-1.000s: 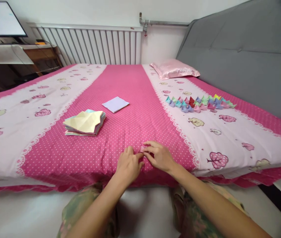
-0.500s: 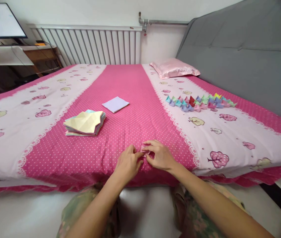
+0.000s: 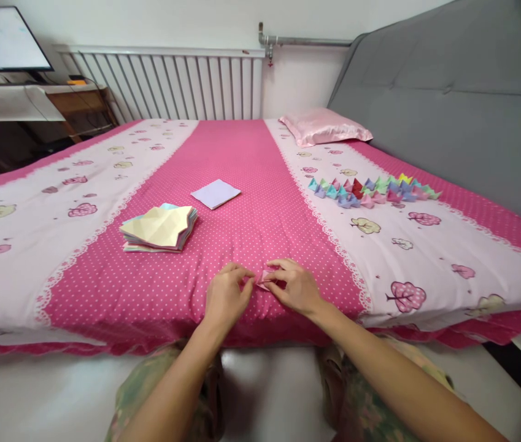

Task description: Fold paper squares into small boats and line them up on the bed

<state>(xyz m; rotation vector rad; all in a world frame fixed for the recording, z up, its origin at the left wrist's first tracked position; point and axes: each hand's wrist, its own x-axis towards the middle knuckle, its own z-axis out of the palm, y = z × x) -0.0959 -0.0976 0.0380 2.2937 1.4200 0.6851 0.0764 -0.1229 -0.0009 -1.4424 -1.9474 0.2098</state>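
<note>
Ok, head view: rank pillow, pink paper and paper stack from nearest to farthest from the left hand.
1. Pink paper: just right of the left hand.
2. Paper stack: ahead, to the left.
3. Pillow: far side of the bed, to the right.

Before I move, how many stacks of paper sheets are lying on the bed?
2: the yellow-topped stack, beyond and left of the left hand; the lavender-topped stack, farther back and right of the first. Neither is covered; no others show.
</note>
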